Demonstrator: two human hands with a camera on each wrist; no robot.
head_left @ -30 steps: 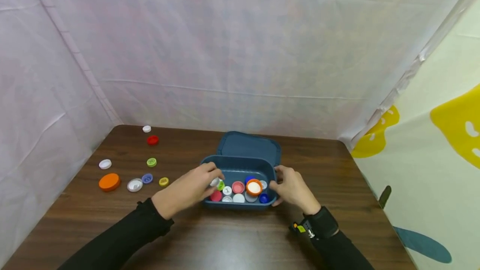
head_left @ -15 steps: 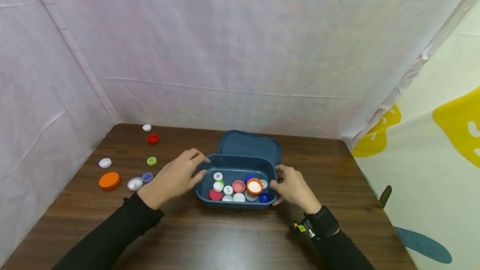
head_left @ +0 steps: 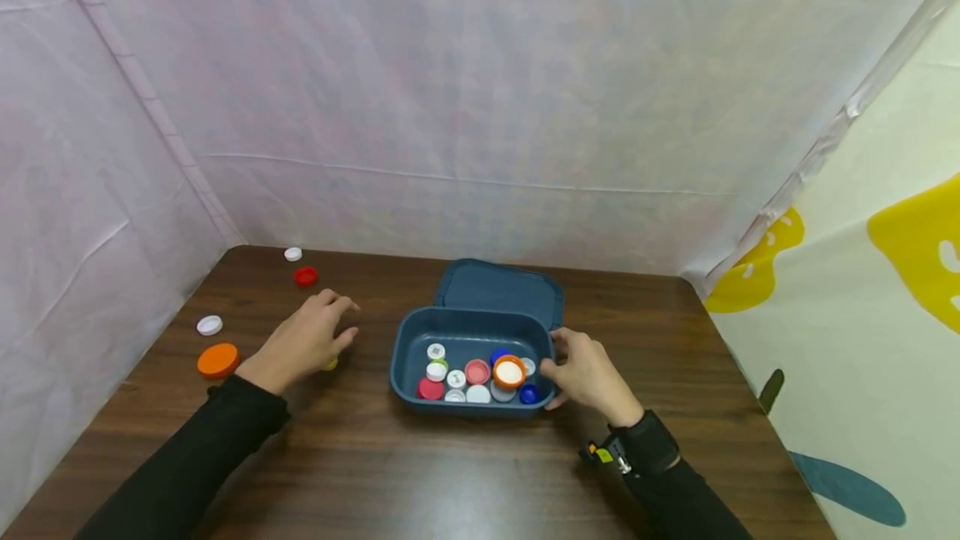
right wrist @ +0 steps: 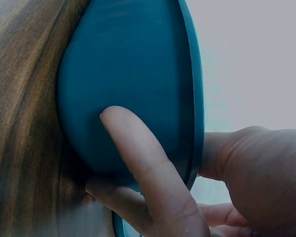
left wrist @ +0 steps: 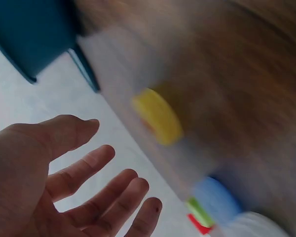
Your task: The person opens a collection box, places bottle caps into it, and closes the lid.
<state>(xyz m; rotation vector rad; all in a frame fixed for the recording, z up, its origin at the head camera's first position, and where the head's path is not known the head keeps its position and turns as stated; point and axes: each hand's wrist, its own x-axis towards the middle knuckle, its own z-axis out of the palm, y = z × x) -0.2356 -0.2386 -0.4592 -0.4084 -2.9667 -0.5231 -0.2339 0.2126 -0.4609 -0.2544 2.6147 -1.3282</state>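
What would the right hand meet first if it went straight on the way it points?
The blue box, at once: the right hand is at its right end, and a finger appears to lie against the outer wall. Going on would probably push the box.

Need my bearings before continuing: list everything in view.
Table: one, brown, below
Box: one, blue, on table
Lid: one, blue, behind box
Boxed caps: about a dozen, mixed, inside box
White caps: two, white, table's left
Red cap, orange cap, yellow cap: one each, as named, left of box
Blue cap, green cap, pale cap: one each, as named, on table, blurred
Cloth panels: several, pale, behind and beside table
Sleeves: two, black, on arms
Right hand: one, bare, gripping box
Left hand: one, bare, over table
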